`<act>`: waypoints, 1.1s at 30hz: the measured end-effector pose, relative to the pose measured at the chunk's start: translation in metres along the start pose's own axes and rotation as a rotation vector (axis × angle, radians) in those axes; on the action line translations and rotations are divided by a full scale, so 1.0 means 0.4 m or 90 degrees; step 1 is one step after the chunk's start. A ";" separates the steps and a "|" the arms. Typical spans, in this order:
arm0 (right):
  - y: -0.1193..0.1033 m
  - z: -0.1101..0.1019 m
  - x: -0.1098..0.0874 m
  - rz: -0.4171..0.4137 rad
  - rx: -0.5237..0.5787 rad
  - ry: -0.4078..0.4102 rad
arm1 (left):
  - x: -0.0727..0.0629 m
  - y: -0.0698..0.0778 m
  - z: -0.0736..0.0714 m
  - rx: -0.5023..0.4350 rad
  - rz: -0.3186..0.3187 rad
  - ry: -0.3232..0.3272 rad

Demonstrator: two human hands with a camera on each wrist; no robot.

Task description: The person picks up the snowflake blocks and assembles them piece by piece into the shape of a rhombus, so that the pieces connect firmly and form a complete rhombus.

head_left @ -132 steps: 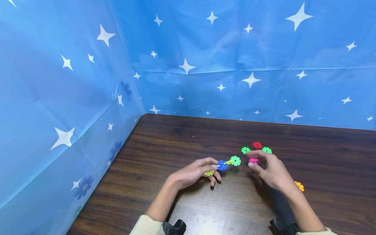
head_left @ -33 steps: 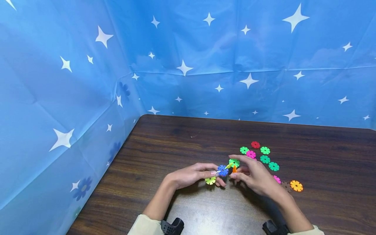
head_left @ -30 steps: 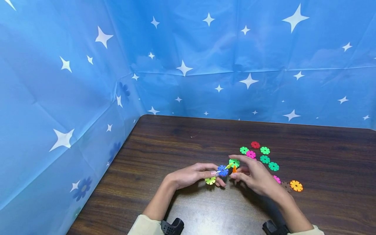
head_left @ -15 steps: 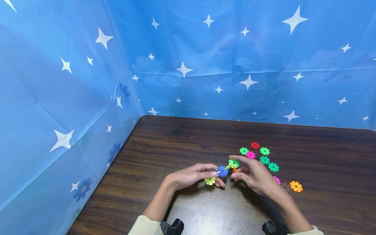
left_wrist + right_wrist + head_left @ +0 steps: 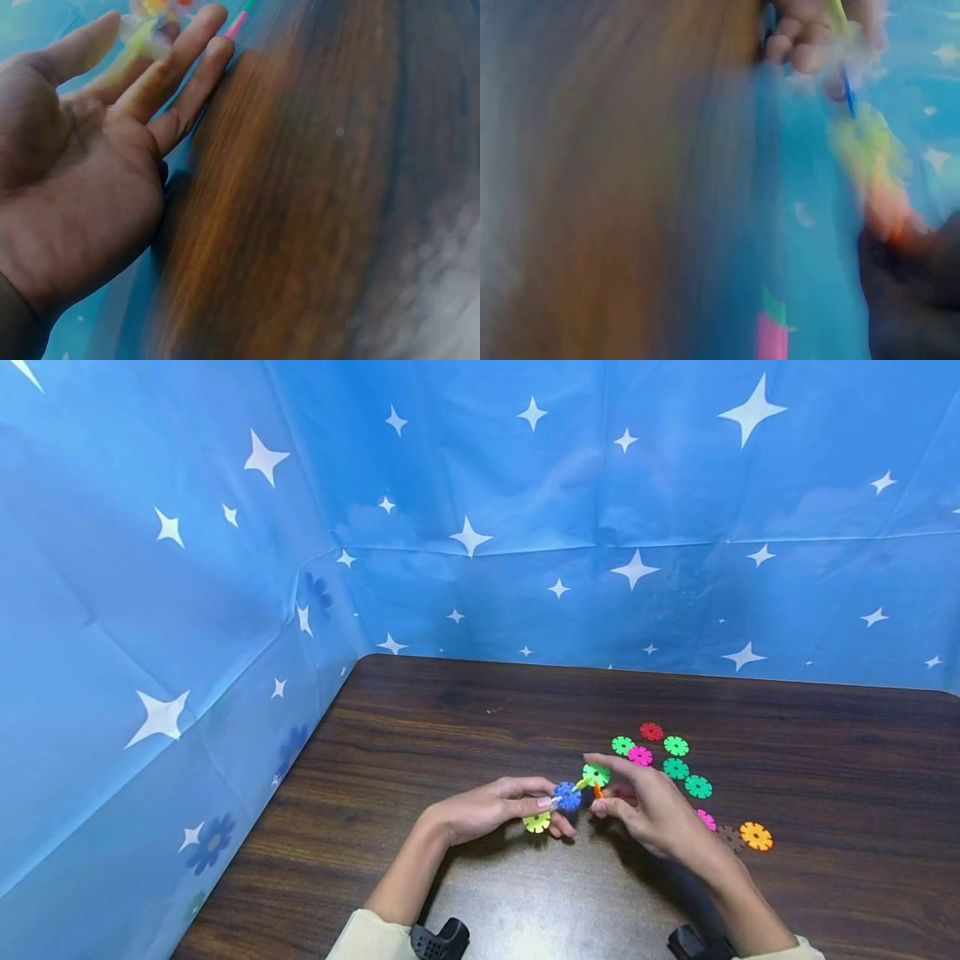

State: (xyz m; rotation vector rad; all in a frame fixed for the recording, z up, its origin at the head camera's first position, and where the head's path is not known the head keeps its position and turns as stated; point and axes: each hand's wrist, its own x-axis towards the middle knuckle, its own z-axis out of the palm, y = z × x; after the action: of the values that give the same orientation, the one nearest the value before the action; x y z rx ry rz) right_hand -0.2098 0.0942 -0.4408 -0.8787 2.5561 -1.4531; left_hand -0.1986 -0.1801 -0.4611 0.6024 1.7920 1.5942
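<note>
Held above the table is a chain of slotted snowflake discs. It runs from a yellow-green disc [image 5: 536,823] through a white one [image 5: 556,802], a blue one [image 5: 567,797] and a yellow one seen edge-on [image 5: 581,784] to a green disc [image 5: 596,775]. My left hand [image 5: 491,808] pinches the chain at the white disc between thumb and fingers. My right hand [image 5: 652,802] pinches an orange disc [image 5: 597,791], edge-on, right at the green disc's lower rim, its index finger reaching over the green disc. In the right wrist view the orange disc [image 5: 891,217] is blurred.
Loose discs lie on the dark wood table [image 5: 420,718] beyond and right of my right hand: red [image 5: 651,732], pink [image 5: 640,756], several green [image 5: 676,768], brown [image 5: 731,837] and yellow-orange [image 5: 756,836]. Blue star-printed cloth [image 5: 480,485] hangs along the back and left.
Since the oldest frame, my right hand has moved left from the loose discs and brought the orange disc to the chain's green disc. Over the last second the pieces shift only slightly.
</note>
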 end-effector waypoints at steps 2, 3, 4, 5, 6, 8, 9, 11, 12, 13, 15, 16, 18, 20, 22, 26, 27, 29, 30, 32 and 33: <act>-0.001 0.001 0.000 0.007 0.000 0.033 | 0.000 0.000 0.000 0.006 -0.004 -0.002; -0.002 0.000 0.001 0.009 -0.008 0.050 | 0.000 0.000 0.000 0.009 -0.007 -0.003; -0.003 0.000 0.000 0.013 -0.018 0.066 | 0.000 0.000 -0.001 0.013 -0.010 -0.003; -0.005 0.000 0.000 0.019 -0.024 0.081 | 0.000 0.000 -0.001 0.019 -0.015 -0.001; -0.007 -0.002 0.000 0.022 -0.033 0.081 | 0.000 0.000 -0.002 0.019 -0.016 0.001; -0.011 -0.003 0.000 0.028 -0.064 0.083 | 0.001 -0.001 -0.002 0.018 -0.019 0.006; -0.013 -0.003 0.000 0.035 -0.071 0.084 | 0.001 -0.001 -0.003 0.015 -0.018 0.007; -0.014 -0.004 0.002 0.047 -0.068 0.083 | 0.001 -0.001 -0.003 0.007 -0.017 0.011; -0.014 -0.003 0.003 0.053 -0.066 0.081 | 0.001 -0.001 -0.003 0.002 -0.016 0.011; -0.014 -0.003 0.003 0.058 -0.063 0.080 | 0.001 -0.001 -0.003 0.000 -0.015 0.011; -0.014 -0.002 0.002 0.066 -0.058 0.079 | 0.000 -0.002 -0.002 -0.003 -0.013 0.012; -0.014 -0.002 0.002 0.068 -0.055 0.081 | -0.001 -0.002 -0.002 -0.002 -0.010 0.013; -0.015 -0.002 0.000 0.081 -0.042 0.084 | -0.002 -0.003 -0.002 -0.004 -0.007 0.014; -0.016 -0.004 -0.001 0.093 -0.036 0.094 | -0.001 -0.002 -0.002 -0.006 -0.004 0.016; -0.017 -0.005 -0.002 0.107 -0.033 0.107 | -0.001 -0.002 -0.002 -0.014 -0.005 0.017; -0.019 -0.005 -0.001 0.119 -0.049 0.137 | -0.001 0.001 -0.001 -0.041 -0.011 0.023; -0.019 -0.004 -0.001 0.119 -0.051 0.143 | -0.001 0.001 -0.001 -0.046 -0.013 0.025; -0.020 -0.003 0.001 0.117 -0.048 0.150 | -0.001 0.003 0.000 -0.048 -0.016 0.028; -0.020 -0.002 0.001 0.117 -0.045 0.152 | -0.001 0.004 0.001 -0.047 -0.017 0.029; -0.020 -0.001 0.001 0.116 -0.038 0.156 | -0.001 0.005 0.002 -0.045 -0.018 0.032; -0.020 0.000 0.001 0.117 -0.033 0.156 | -0.001 0.006 0.003 -0.045 -0.019 0.034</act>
State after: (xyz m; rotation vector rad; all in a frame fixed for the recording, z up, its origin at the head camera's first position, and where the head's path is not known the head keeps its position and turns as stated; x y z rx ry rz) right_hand -0.2068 0.0910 -0.4342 -0.4796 2.7710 -1.5302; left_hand -0.1975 -0.1792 -0.4587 0.5035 1.7668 1.6600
